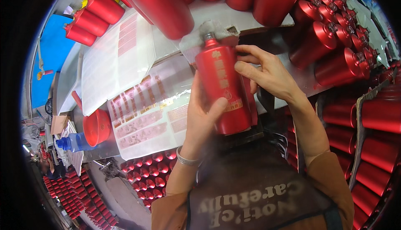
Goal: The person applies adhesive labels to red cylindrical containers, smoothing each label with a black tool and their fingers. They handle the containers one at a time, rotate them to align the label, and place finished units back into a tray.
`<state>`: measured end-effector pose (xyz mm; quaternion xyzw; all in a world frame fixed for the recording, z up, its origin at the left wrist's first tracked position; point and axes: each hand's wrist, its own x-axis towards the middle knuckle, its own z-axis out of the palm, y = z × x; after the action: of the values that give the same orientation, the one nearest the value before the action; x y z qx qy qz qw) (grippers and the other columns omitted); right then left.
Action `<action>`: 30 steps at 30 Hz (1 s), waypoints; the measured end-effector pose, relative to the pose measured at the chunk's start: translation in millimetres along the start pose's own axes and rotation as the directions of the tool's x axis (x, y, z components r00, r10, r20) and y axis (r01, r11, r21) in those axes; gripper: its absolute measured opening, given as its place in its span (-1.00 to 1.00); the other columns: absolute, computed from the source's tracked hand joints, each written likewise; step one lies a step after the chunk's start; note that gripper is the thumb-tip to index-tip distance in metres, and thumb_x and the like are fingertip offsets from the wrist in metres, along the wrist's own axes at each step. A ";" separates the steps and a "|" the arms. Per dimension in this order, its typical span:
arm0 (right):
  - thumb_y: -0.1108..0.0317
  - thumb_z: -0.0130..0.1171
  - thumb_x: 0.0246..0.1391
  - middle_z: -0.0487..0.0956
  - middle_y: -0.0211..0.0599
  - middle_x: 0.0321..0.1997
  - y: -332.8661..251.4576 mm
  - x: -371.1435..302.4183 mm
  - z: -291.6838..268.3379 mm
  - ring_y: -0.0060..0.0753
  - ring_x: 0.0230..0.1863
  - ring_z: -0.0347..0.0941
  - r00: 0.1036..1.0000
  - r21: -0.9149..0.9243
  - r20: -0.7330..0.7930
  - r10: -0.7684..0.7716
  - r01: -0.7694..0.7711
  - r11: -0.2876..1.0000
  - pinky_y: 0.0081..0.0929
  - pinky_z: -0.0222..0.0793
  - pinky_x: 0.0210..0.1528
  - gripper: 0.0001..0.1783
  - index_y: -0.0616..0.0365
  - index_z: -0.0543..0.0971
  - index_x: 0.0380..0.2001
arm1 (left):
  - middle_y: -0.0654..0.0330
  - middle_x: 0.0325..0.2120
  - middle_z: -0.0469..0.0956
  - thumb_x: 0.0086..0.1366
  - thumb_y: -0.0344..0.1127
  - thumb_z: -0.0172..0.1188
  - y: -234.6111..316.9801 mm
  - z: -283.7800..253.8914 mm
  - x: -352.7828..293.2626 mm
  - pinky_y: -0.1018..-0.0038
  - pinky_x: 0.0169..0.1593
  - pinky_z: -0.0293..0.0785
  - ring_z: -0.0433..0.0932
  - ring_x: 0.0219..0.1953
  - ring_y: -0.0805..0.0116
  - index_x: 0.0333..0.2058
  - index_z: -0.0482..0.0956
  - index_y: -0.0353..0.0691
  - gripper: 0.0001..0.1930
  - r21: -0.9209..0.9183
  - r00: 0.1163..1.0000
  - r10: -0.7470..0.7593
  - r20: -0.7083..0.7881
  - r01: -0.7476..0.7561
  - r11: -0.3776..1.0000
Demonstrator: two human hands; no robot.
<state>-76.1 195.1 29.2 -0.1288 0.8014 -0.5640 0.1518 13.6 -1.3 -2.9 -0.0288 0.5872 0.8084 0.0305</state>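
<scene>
Gripping a red bottle (219,77) in front of the body, its neck pointing away, a worker's left hand (198,121) wraps the left side, most fingers hidden behind it, the thumb laid across the lower front beside a gold label (234,106). The right hand (269,73) is at the bottle's upper right side, forefinger and thumb parted, the other fingers bent; whether the tips pinch anything cannot be told. A sticker sheet (154,131) lies to the left, with more red containers (163,6) beyond. Good handling here would seem to call for a firm, even left hold that stops the bottle from turning, a thumb kept off the gold label, and light fingertip pressure on the right, sparing the smooth finish from scuffs.
</scene>
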 end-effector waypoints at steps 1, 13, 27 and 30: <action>0.03 0.26 0.19 0.64 0.08 0.00 -4.1 5.4 0.5 -0.48 -0.48 0.56 1.000 -0.065 -0.021 -0.014 0.013 0.998 -0.55 0.48 -0.36 -0.24 0.38 0.36 0.26 | 0.01 0.33 0.22 0.26 -0.38 0.29 1.6 1.2 1.0 0.27 0.34 0.28 0.30 0.33 0.21 0.46 -0.13 -0.30 -0.06 0.003 1.000 -0.002 0.005 0.002 1.000; -0.15 0.35 0.00 0.68 0.13 -0.23 -25.4 25.9 9.9 -0.02 -0.24 0.65 0.988 -0.415 -0.040 -0.151 0.121 0.902 -0.26 0.53 -0.09 -0.19 0.39 0.53 0.06 | 0.01 0.34 0.20 0.23 -0.43 0.30 7.3 5.0 1.9 0.28 0.37 0.24 0.26 0.35 0.22 0.46 -0.12 -0.32 -0.05 0.055 1.000 -0.027 0.003 0.027 0.998; -0.20 0.27 0.06 0.68 0.19 -0.21 -2.0 26.1 4.9 0.07 -0.17 0.66 0.951 -0.316 -0.040 -0.306 0.278 0.907 -0.20 0.55 -0.05 -0.23 0.37 0.56 0.01 | 0.02 0.34 0.20 0.22 -0.46 0.29 8.0 7.6 1.2 0.29 0.36 0.26 0.28 0.34 0.23 0.46 -0.15 -0.34 -0.04 0.039 0.999 -0.031 -0.006 0.031 0.999; -0.02 0.22 0.23 0.69 0.00 -0.20 30.5 25.2 -9.2 -0.43 -0.48 0.59 0.999 0.223 -0.040 -0.030 0.038 0.974 -0.54 0.48 -0.47 -0.37 0.36 0.49 0.08 | 0.01 0.33 0.20 0.23 -0.46 0.28 7.3 6.6 0.4 0.29 0.36 0.26 0.28 0.34 0.24 0.46 -0.16 -0.35 -0.05 0.011 0.998 -0.058 -0.009 0.058 0.998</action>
<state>-103.9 203.6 0.9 -0.1143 0.7332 -0.6554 0.1409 12.5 2.8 6.1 -0.0491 0.5907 0.8037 0.0515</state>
